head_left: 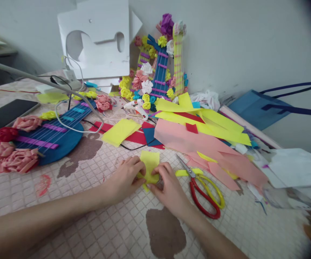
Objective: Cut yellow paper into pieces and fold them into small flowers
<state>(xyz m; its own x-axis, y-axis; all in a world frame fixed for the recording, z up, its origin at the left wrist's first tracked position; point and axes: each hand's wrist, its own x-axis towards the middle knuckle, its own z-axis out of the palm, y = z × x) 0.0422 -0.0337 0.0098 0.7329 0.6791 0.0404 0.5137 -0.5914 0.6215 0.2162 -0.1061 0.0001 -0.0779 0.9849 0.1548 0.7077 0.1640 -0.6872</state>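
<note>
Yellow crepe-like sheet (151,162), small and upright to the viewer, sits btwn a worker's two bare hands at approx. the ctr of a quilted tablecloth (112,230); whether it rests flat or is slightly raised, can't tell. L hand (130,175) pinches its left edge btwn thumb & bent fingers; R hand (168,185) pinches the right edge likewise, thumb near the bottom. The hands are apart, w/ the sheet's upper end showing beyond them.

Just beside the R hand: scissors (192,174) w/ one red & one yellow handle, blades pointing away, across a yellow strip (181,173). Beyond the hands, a yellow paper stack (121,132) lies over a red strip (136,137), next to a blue piece (150,136) & a black cord (130,148). Pink sheets (177,136) & long yellow sheets (220,126) overlap to the right; a white glue gun (137,106) lies behind.

Far left, a blue guitar-shaped craft (63,146) w/ pink flowers (27,123) lies near a dark phone (7,113). At the back, flower-trimmed guitar crafts (160,70) lean by a white cutout board (101,21); a blue bag (260,108) is at right.
</note>
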